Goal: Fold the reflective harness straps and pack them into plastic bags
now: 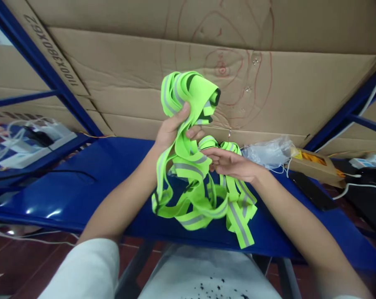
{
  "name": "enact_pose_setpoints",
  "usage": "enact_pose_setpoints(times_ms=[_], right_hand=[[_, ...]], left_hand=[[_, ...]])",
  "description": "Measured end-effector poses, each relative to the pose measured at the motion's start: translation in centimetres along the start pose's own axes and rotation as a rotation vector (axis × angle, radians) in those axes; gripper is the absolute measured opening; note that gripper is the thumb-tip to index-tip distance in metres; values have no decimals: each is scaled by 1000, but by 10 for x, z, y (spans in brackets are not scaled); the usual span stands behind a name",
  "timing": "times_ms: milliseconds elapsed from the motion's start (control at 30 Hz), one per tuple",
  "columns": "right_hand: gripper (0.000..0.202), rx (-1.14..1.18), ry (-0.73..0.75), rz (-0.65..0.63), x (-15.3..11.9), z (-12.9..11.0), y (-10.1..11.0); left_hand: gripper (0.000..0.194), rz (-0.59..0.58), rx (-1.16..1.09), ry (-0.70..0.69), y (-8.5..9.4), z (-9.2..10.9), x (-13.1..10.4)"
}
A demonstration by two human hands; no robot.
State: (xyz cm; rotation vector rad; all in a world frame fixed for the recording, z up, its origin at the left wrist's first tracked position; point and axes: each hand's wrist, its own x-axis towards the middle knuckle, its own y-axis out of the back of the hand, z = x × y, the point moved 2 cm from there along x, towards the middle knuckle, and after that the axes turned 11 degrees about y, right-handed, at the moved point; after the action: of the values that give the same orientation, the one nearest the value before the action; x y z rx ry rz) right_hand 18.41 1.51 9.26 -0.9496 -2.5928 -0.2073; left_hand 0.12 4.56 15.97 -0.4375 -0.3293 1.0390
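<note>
Fluorescent green reflective straps (203,89) are bunched above the blue table (97,162), clasped by the left hand (173,128), loops dangling. The right hand (229,163) is among them, fingers partly curled — whether pinching any, I cannot tell. Rightward lie a clear plastic bag (265,153), black smartphone (312,191) and cardboard box (323,171) — far left, white power strips (40,145).

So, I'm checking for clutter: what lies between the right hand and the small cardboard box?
In the head view, a crumpled clear plastic bag and some white cord lie between the right hand and the box.
</note>
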Motion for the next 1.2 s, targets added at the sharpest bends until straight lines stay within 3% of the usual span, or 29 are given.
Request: enact_pose_setpoints(times_ms=[167, 333, 500, 600, 833, 1000, 1100, 1200], right_hand=[[37, -255, 217, 216, 7, -3, -16], [29, -275, 234, 241, 10, 5, -28], [29, -666, 388, 416, 6, 4, -36], [26, -762, 401, 419, 7, 4, -39], [22, -649, 420, 415, 10, 6, -32], [32, -405, 497, 640, 6, -14, -30], [29, -115, 319, 590, 7, -21, -29], [47, 71, 95, 419, 8, -19, -30]], left_hand=[[33, -36, -47, -16, 2, -1, 7], [23, -1, -39, -99, 3, -6, 12], [20, 80, -50, -197, 4, -6, 15], [20, 107, -61, -240, 4, -6, 18], [23, 105, -21, -184, 2, -10, 18], [24, 133, -40, -192, 9, -8, 21], [19, 163, -78, -224, 13, -7, 25], [22, 207, -33, -214, 15, -8, 29]])
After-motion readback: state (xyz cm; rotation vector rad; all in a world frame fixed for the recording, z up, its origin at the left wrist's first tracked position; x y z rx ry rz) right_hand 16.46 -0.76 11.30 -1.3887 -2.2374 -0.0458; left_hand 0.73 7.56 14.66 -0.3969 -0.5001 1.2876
